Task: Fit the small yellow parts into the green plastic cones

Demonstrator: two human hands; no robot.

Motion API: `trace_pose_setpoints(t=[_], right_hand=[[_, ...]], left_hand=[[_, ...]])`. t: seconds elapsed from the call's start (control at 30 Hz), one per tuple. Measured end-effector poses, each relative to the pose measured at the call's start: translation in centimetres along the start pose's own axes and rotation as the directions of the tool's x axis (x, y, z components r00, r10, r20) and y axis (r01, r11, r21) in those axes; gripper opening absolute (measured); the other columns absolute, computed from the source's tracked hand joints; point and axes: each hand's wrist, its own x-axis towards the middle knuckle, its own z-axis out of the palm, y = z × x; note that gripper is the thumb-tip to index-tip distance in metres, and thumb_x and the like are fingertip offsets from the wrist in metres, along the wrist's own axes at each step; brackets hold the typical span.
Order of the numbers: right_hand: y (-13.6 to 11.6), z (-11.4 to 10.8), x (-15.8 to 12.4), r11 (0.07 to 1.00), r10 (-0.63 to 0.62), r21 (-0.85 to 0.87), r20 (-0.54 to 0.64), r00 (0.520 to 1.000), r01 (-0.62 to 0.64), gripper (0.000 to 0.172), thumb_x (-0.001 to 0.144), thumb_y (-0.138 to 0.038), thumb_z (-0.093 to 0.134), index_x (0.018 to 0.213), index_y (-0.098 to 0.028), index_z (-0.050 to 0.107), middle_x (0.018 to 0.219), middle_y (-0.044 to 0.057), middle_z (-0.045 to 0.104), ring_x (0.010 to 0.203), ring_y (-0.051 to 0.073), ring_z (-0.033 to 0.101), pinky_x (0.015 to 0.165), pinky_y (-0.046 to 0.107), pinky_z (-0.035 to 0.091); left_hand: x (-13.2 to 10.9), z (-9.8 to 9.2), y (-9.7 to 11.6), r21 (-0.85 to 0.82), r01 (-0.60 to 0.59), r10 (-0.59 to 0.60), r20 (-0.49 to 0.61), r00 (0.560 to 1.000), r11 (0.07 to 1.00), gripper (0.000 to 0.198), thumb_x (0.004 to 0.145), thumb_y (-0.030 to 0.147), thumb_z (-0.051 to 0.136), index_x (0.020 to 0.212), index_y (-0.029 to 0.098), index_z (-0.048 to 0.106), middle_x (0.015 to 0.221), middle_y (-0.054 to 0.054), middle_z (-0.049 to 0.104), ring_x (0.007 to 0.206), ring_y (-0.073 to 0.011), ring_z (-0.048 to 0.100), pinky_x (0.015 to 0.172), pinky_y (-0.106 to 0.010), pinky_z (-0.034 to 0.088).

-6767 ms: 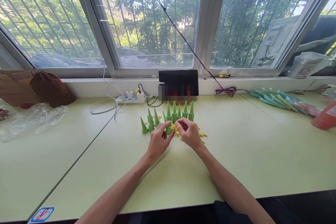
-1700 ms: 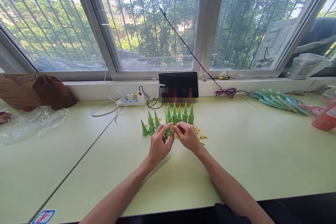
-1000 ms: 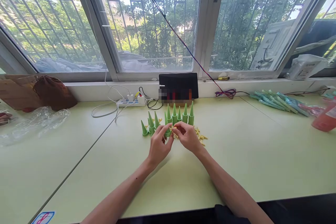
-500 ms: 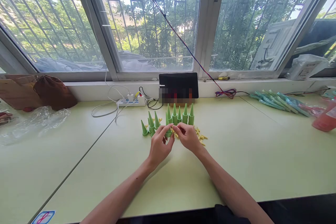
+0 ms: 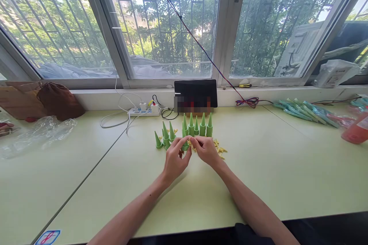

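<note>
My left hand is curled around a green cone-shaped piece, its thumb and fingers on the piece's sides. Fingertips of my right hand are pinched together and meet my left fingertips near the top of that piece; whatever they pinch is too small to make out. Several green cones stand upright just behind my hands, and more green cones stand to the left. Small yellow pieces lie scattered beside my right hand, with a few others partly hidden beneath the fingers.
A dark tablet leans at the back of the table. Behind left is a white power strip with cables. Plastic wrap and a brown bag lie far left. Green-blue packets and a red bottle are at right.
Both hands stay in nearly the same place. The fingertips and the held green piece have shifted very slightly to the right.
</note>
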Motion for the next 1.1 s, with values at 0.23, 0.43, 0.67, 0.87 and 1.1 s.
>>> trace_pose_setpoints(t=[0.23,0.43,0.67,0.87,1.1], right_hand=[[-0.06,0.05,0.02,1.000,-0.014,0.007,0.020,1.000,0.014,0.054,0.093,-0.054,0.042,0.053,-0.019,0.033,0.051,-0.004,0.030,0.050,0.010,0.026,0.048,0.025,0.021],[-0.44,-0.20,-0.08,0.999,-0.002,0.039,0.012,1.000,0.001,0.039,0.091,-0.049,0.049,0.068,-0.018,0.053,0.055,-0.004,0.043,0.051,0.010,0.035,0.049,0.023,0.029],[-0.76,-0.45,-0.19,0.994,-0.042,0.098,0.023,0.999,0.039,0.024,0.090,-0.040,0.053,0.087,-0.017,0.060,0.067,0.000,0.055,0.056,0.012,0.045,0.052,0.023,0.037],[-0.31,-0.21,-0.16,0.997,-0.027,0.072,0.025,0.999,0.025,0.033,0.093,-0.042,0.049,0.073,-0.017,0.057,0.061,-0.001,0.051,0.054,0.011,0.041,0.050,0.023,0.032],[0.05,-0.08,-0.02,0.999,-0.036,0.004,-0.001,0.999,0.036,0.050,0.094,-0.048,0.044,0.054,-0.018,0.041,0.052,-0.004,0.036,0.051,0.009,0.028,0.048,0.024,0.024]], left_hand=[[0.05,-0.05,0.06,-0.001,0.000,0.000,-0.012,1.000,1.000,0.033,0.086,0.018,0.055,0.119,0.024,0.058,0.102,-0.004,0.061,0.067,-0.0074,0.056,0.049,-0.016,0.046],[0.14,-0.15,0.17,0.013,0.006,-0.005,-0.042,0.999,1.000,0.034,0.086,0.019,0.056,0.120,0.024,0.058,0.100,-0.004,0.060,0.063,-0.0057,0.053,0.049,-0.016,0.047],[0.16,-0.09,0.10,0.020,0.005,-0.003,-0.062,0.998,1.000,0.034,0.086,0.021,0.057,0.120,0.024,0.058,0.100,-0.004,0.059,0.062,-0.0055,0.053,0.049,-0.016,0.047],[0.13,-0.10,0.25,0.018,-0.007,0.008,-0.045,0.999,1.000,0.034,0.086,0.019,0.057,0.119,0.023,0.059,0.099,-0.003,0.060,0.061,-0.0053,0.052,0.048,-0.016,0.046],[0.14,-0.12,0.19,0.020,-0.033,0.034,-0.031,0.999,0.999,0.033,0.086,0.017,0.056,0.118,0.023,0.059,0.101,-0.004,0.061,0.066,-0.0071,0.055,0.049,-0.016,0.046]])
